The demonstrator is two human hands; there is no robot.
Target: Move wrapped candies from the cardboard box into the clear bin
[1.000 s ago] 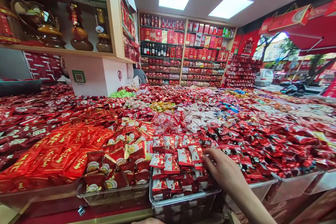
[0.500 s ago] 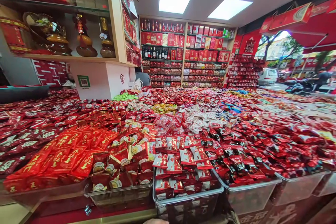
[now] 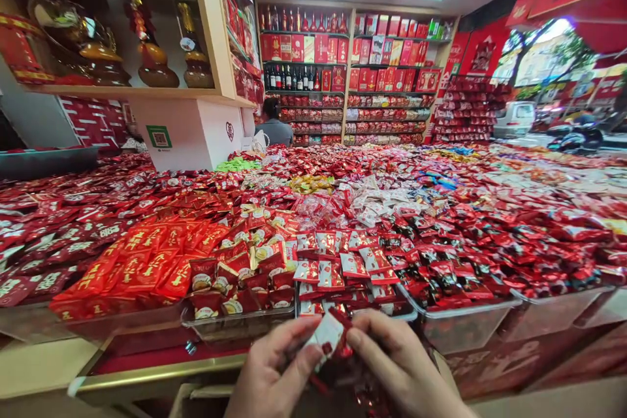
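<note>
My left hand (image 3: 274, 366) and my right hand (image 3: 399, 359) are close together at the bottom middle. Between them is a small red and white candy packet (image 3: 329, 333), pinched by the left thumb and fingers on its white side and by the right fingers at its red edge. Under my hands, more dark red packets (image 3: 367, 395) show, partly hidden and blurred. Just beyond is a clear bin (image 3: 409, 313) heaped with matching red and white packets (image 3: 330, 274).
Clear tubs of wrapped sweets line the front edge, with long red packets (image 3: 147, 261) and maroon packets (image 3: 238, 274) to the left and shiny red-black sweets (image 3: 455, 268) to the right. A white pillar (image 3: 183, 134) stands behind. A person (image 3: 275, 125) sits near the back shelves.
Both my hands have come up into view, holding a red and white packet. Earlier, only a bit of skin showed at the bottom edge. The view has tilted downward, and a person now shows behind.
</note>
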